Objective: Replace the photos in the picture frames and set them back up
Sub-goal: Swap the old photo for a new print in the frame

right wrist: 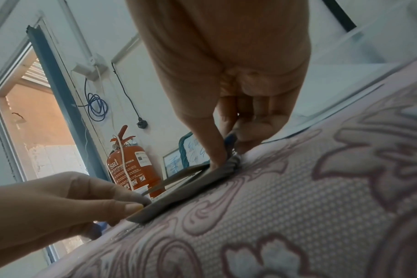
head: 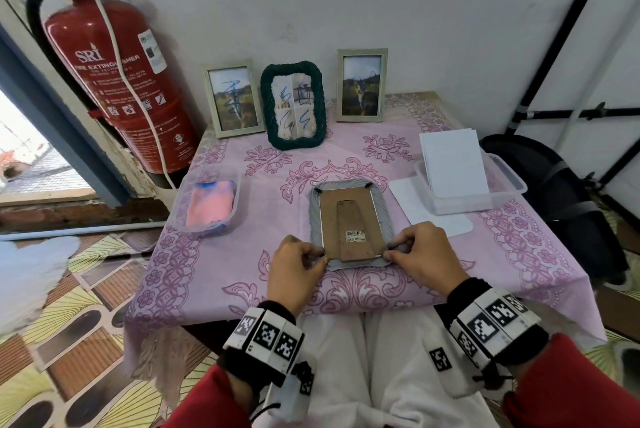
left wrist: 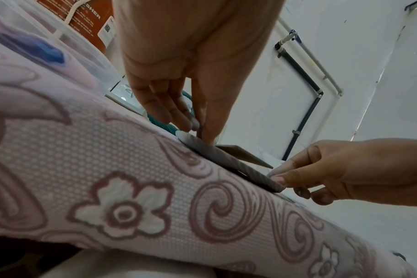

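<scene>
A grey ribbed picture frame [head: 317,219] lies face down on the pink flowered tablecloth [head: 214,275], its brown backing board and flat stand [head: 349,223] facing up. My left hand [head: 322,256] pinches the near left corner, thumb and forefinger curled onto the edge of the backing. At the near right corner, my right hand [head: 389,249] pinches in the same way. The left wrist view shows the left fingertips [left wrist: 191,126] on the frame's edge [left wrist: 238,165]. In the right wrist view, the right fingertips [right wrist: 220,159] press at the frame's corner [right wrist: 179,195].
Three frames stand against the back wall: a silver one [head: 233,98], a green rope one [head: 293,105] and another silver one [head: 362,90]. A clear tub with a pink cloth [head: 207,202] sits left. A tub of white sheets [head: 453,164] sits right, and a red extinguisher [head: 114,81] hangs far left.
</scene>
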`<state>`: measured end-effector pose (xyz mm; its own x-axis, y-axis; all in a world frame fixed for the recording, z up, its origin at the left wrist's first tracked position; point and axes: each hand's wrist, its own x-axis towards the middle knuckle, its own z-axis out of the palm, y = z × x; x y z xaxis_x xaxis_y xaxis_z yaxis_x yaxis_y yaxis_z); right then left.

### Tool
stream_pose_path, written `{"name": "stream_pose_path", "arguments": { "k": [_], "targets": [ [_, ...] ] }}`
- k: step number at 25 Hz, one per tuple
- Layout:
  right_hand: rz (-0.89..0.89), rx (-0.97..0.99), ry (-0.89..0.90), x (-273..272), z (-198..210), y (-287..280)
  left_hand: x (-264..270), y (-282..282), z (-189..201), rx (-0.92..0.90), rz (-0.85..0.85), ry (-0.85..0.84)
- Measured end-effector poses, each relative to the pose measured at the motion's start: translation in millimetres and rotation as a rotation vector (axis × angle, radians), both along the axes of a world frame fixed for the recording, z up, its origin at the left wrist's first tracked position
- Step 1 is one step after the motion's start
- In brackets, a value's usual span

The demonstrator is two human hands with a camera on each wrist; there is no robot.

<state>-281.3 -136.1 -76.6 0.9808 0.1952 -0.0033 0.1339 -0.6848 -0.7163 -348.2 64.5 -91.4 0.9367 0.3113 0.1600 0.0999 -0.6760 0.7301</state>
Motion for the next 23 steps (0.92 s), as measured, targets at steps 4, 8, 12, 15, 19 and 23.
{"name": "stream_pose_path", "arguments": {
  "k": [4, 8, 12, 15, 19, 23],
  "targets": [
    [0.02, 0.019, -0.005, 0.4, 0.1, -1.1, -4.0, -2.4, -1.9, -0.027, -0.005, -0.049],
    [0.063, 0.018, -0.092, -6.1, -1.1, -3.2, -5.3, -1.4, -5.2, -0.028, 0.069, -0.094],
    [0.085, -0.005, -0.128, -7.5, -2.9, 0.9, -5.8, -1.0, -4.3, -0.045, 0.08, -0.088],
    [0.112, 0.049, -0.155, -7.2, -4.7, 2.0, -6.1, -2.4, -5.6, -0.052, 0.062, -0.08],
    [0.155, 0.06, -0.208, -7.0, -6.6, 2.2, -6.0, -2.3, -6.9, -0.058, 0.045, -0.074],
    [0.2, 0.055, -0.211, -3.5, -6.8, -1.0, -6.0, -1.5, -6.4, -0.06, 0.044, -0.062]
  ]
}}
